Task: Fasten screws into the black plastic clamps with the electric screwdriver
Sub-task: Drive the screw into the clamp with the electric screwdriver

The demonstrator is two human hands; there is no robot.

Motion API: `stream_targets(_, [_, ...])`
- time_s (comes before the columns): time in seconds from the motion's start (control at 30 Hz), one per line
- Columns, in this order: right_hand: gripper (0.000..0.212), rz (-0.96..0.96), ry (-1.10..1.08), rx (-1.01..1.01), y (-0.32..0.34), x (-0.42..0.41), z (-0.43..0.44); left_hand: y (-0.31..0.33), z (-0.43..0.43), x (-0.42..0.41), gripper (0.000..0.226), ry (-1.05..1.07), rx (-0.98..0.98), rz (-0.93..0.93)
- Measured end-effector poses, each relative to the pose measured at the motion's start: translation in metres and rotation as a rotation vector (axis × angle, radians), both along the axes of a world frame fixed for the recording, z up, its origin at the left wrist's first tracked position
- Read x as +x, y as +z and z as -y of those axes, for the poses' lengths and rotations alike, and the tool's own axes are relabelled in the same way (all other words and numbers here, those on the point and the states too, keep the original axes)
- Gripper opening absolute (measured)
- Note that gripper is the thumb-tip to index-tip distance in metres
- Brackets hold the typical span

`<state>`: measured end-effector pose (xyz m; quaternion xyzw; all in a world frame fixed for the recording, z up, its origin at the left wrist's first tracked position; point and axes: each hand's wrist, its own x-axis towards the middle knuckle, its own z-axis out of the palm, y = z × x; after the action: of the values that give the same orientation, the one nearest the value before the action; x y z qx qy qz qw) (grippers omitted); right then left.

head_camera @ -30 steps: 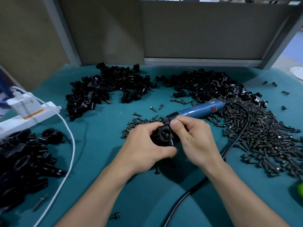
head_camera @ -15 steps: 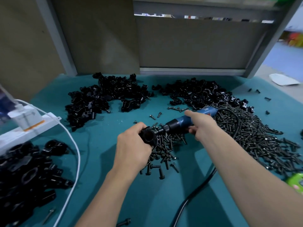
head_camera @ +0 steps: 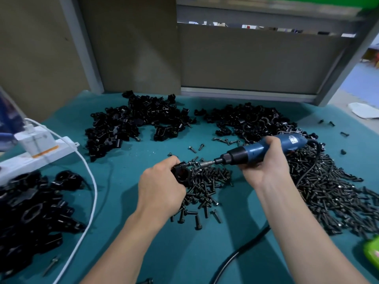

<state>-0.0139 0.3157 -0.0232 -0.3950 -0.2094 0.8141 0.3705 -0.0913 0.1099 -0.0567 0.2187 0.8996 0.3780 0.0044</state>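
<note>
Above the loose screws [head_camera: 207, 185] on the worktop [head_camera: 127, 201], my left hand [head_camera: 162, 189] grips the clamp [head_camera: 181, 173] while my right hand [head_camera: 264, 162] holds the screwdriver [head_camera: 260, 150]; I'd keep its bit square to the screw.

black clamp [head_camera: 181, 173]: ring-shaped, above screw pile [head_camera: 207, 185] | blue screwdriver [head_camera: 260, 151]: tilted, bit at clamp

You're at an assembly bench in a small workshop: a teal mat [head_camera: 205, 253] heaped with black plastic clamps [head_camera: 127, 128] and loose screws [head_camera: 328, 191], a corded electric screwdriver [head_camera: 256, 151], a white power strip [head_camera: 51, 154], and grey partition panels [head_camera: 256, 62] behind.
</note>
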Motion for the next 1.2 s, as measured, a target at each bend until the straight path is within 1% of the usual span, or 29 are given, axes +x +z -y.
stream_targets(0.07, [0.034,-0.107,0.038,0.001,0.000,0.000,-0.002,0.000,-0.002,0.001,0.043,0.005,-0.047,-0.034])
stream_targets(0.17, [0.033,-0.195,0.043,-0.028,-0.001,-0.005,-0.004,0.000,-0.001,0.005,0.047,-0.001,-0.107,-0.119])
stream_targets(0.3, [0.016,-0.307,0.107,-0.157,-0.011,-0.006,-0.011,-0.002,-0.001,0.009,0.043,-0.035,-0.172,-0.221])
stream_targets(0.47, [0.015,-0.417,0.204,-0.162,-0.020,-0.006,-0.017,-0.002,-0.009,0.011,0.049,-0.062,-0.192,-0.257])
stream_targets(0.63, [0.016,-0.441,0.166,-0.176,-0.011,-0.014,-0.016,-0.004,-0.013,0.013,0.041,-0.059,-0.244,-0.251])
stream_targets(0.8, [0.017,-0.427,0.122,-0.178,-0.011,-0.017,-0.008,-0.003,-0.014,0.013,0.050,-0.037,-0.243,-0.199])
stream_targets(0.9, [0.022,-0.423,0.111,-0.136,-0.009,-0.020,-0.006,-0.001,-0.014,0.012,0.041,-0.028,-0.228,-0.157])
stream_targets(0.97, [0.021,-0.433,0.113,-0.116,-0.006,-0.021,-0.004,0.001,-0.015,0.012,0.037,-0.030,-0.211,-0.131])
stream_targets(1.07, [0.018,-0.450,0.116,-0.107,-0.002,-0.021,-0.002,0.003,-0.014,0.014,0.034,-0.018,-0.162,-0.124])
stream_targets(1.2, [0.023,-0.483,0.108,-0.109,0.000,-0.023,0.003,0.004,-0.014,0.016,0.034,0.002,-0.158,-0.151])
